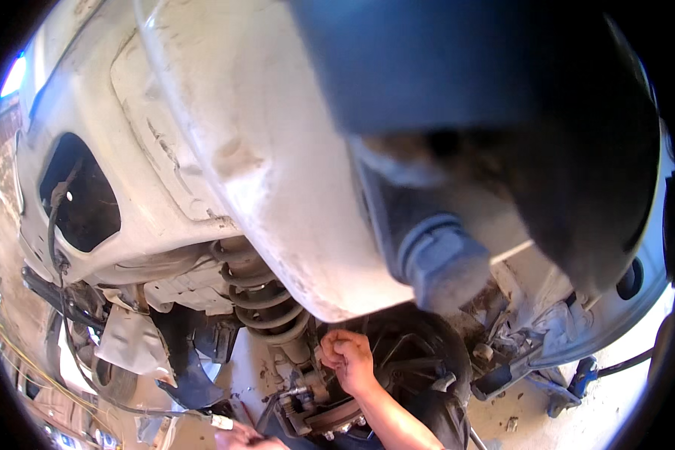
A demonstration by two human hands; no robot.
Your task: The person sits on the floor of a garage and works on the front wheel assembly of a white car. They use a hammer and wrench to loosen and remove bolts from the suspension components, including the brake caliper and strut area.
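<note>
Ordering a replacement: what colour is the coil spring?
The coil spring is dark grey; see head view.

A grimy strut (295, 349) slants beneath the lower edge of the pale car body (277, 187), a dark coil spring (266, 301) around its upper part. A thin dark cable (139, 411) curves rightward to a whitish fitting (221, 421).
</note>
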